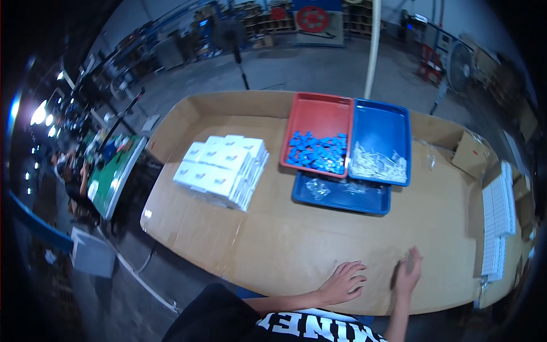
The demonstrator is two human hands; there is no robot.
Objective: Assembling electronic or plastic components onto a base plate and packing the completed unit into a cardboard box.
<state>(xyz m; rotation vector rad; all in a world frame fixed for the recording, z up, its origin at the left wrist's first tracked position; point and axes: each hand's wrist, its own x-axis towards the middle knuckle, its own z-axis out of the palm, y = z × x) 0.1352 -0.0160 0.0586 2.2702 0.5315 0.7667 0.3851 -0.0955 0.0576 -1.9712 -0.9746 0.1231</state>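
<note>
My left hand (343, 283) is held over the near part of the cardboard-covered table (273, 245), fingers apart and nothing in them. To its right, my right hand (408, 275) is raised with thumb and fingers spread, also holding nothing. Beyond both hands lies a blue tray (342, 202) with crumpled clear plastic bags in it. On its far side rest a red tray (322, 114) of small blue parts (317, 153) and another blue tray (382, 122) of thin white sticks (379, 163).
A stack of white boxes (222, 165) stands on the table's left part. More white boxes (497, 211) are piled at the right edge, near an open carton (470, 155). A cardboard wall rims the far side. At left, a person is at a green-topped table (117, 176).
</note>
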